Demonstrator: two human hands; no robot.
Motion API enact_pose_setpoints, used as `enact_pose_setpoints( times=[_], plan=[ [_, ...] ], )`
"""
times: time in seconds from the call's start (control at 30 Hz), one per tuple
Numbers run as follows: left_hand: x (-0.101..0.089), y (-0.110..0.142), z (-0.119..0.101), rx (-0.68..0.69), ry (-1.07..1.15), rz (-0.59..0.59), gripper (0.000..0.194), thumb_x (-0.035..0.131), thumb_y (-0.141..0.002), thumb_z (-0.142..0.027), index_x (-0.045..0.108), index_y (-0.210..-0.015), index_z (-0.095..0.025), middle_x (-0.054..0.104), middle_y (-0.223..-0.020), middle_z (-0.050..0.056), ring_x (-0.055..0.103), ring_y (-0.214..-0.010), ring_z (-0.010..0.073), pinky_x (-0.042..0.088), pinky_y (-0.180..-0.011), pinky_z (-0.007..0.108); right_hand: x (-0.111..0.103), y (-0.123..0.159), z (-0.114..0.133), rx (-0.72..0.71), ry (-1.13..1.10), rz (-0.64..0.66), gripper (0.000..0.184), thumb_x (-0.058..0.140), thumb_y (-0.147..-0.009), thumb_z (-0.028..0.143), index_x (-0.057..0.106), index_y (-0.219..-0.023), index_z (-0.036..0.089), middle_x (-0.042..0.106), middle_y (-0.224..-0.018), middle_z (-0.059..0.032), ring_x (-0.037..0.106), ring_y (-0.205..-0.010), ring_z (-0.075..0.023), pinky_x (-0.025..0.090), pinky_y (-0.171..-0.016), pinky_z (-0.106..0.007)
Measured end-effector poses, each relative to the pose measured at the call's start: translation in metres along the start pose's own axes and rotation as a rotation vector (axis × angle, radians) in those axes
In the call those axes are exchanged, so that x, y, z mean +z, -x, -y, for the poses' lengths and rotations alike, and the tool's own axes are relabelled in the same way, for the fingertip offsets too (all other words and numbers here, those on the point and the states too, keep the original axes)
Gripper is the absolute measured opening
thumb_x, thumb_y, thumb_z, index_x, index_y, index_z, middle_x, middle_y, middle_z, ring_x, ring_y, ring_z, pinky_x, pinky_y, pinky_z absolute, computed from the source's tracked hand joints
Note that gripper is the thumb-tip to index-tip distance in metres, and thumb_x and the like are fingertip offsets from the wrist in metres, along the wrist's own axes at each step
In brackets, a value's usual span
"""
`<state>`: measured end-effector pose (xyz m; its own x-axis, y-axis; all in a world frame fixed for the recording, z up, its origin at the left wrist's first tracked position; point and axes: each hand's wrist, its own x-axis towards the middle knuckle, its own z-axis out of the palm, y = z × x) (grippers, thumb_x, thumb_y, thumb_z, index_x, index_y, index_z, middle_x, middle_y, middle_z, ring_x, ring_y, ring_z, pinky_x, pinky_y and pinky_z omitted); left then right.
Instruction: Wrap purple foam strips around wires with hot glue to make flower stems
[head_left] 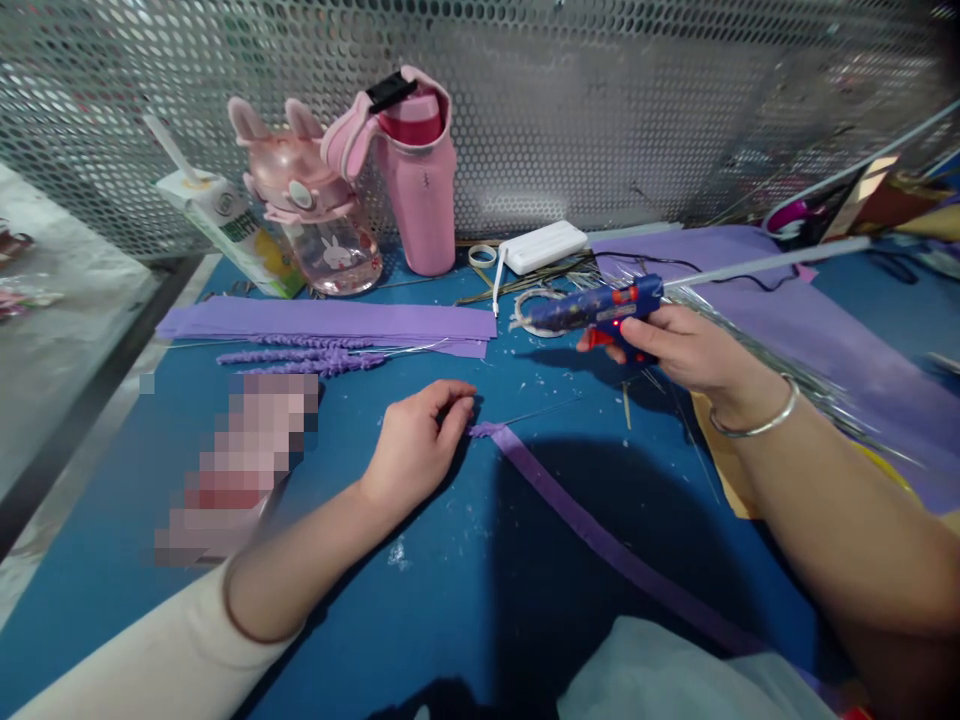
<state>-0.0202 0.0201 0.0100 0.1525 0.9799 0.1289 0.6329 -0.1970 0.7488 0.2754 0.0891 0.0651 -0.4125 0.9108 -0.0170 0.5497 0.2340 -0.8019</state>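
My left hand (420, 440) rests on the blue table top (450, 560), its fingertips pinching the near end of a long purple paper strip (600, 535) where a thin wire (540, 410) meets it. The strip runs toward the lower right. My right hand (686, 350), with a silver bangle on the wrist, holds a blue hot glue gun (596, 305) above the table. Its nozzle points left and a red light glows on it. A glue stick juts out of its back.
Stacked purple paper strips (330, 322) and finished purple flower stems (300, 358) lie at left. Two pink bottles (420, 180), a drink carton (232, 235), a white power bank (544, 245) and a tape roll (482, 255) stand by the perforated metal wall. Purple sheets and wires lie right.
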Motion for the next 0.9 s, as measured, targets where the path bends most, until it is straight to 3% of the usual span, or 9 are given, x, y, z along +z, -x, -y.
enact_pose_setpoints(
  times=[0.1,0.23,0.37,0.57,0.77,0.9],
  plan=[
    [-0.002,-0.001,0.000,0.077,-0.029,0.004,0.020,0.055,-0.088,-0.033,0.070,-0.092,-0.019,0.071,-0.088,0.004,0.065,-0.079,0.0168,0.049,-0.075,0.027,-0.002,0.003,0.005,-0.005,0.022,0.210,0.042,0.047,-0.087,0.056,0.070,-0.095,0.023,0.071,-0.090,-0.0045,0.057,-0.065,-0.0173,0.044,-0.061,-0.031],
    [-0.003,-0.001,0.000,0.215,-0.072,0.047,0.022,0.056,-0.086,-0.032,0.069,-0.098,-0.019,0.067,-0.089,0.006,0.061,-0.088,0.0192,0.048,-0.080,0.031,0.001,0.006,0.010,-0.035,0.100,0.320,0.038,0.047,-0.088,0.051,0.071,-0.094,0.022,0.071,-0.087,-0.0029,0.061,-0.074,-0.0195,0.046,-0.067,-0.031],
    [-0.001,0.000,0.000,0.246,-0.133,0.146,0.017,0.056,-0.085,-0.026,0.069,-0.094,-0.018,0.067,-0.089,0.005,0.059,-0.089,0.0197,0.047,-0.081,0.033,0.007,0.007,0.016,-0.104,0.216,0.367,0.037,0.048,-0.088,0.047,0.071,-0.086,0.019,0.070,-0.085,-0.0039,0.063,-0.079,-0.0206,0.047,-0.073,-0.031],
    [0.001,0.001,0.002,0.250,-0.160,0.189,0.014,0.055,-0.084,-0.021,0.069,-0.087,-0.020,0.068,-0.086,0.002,0.058,-0.085,0.0185,0.047,-0.077,0.032,0.011,0.008,0.018,-0.132,0.363,0.329,0.037,0.048,-0.088,0.047,0.067,-0.078,0.017,0.066,-0.072,-0.0024,0.059,-0.065,-0.0170,0.043,-0.061,-0.028],
    [0.000,0.001,0.001,0.257,-0.169,0.196,0.015,0.055,-0.084,-0.021,0.069,-0.088,-0.021,0.068,-0.087,0.002,0.059,-0.085,0.0184,0.047,-0.077,0.032,0.017,0.009,0.018,-0.201,0.336,0.348,0.030,0.049,-0.089,0.041,0.067,-0.097,0.019,0.070,-0.095,-0.0033,0.063,-0.083,-0.0204,0.047,-0.073,-0.031],
    [0.000,0.002,0.001,0.253,-0.187,0.202,0.015,0.055,-0.084,-0.021,0.069,-0.088,-0.021,0.068,-0.088,0.002,0.058,-0.086,0.0188,0.047,-0.076,0.032,0.015,0.011,0.020,-0.216,0.346,0.342,0.027,0.055,-0.086,0.042,0.071,-0.093,0.021,0.071,-0.088,-0.0023,0.064,-0.077,-0.0206,0.047,-0.067,-0.030]
  ],
)
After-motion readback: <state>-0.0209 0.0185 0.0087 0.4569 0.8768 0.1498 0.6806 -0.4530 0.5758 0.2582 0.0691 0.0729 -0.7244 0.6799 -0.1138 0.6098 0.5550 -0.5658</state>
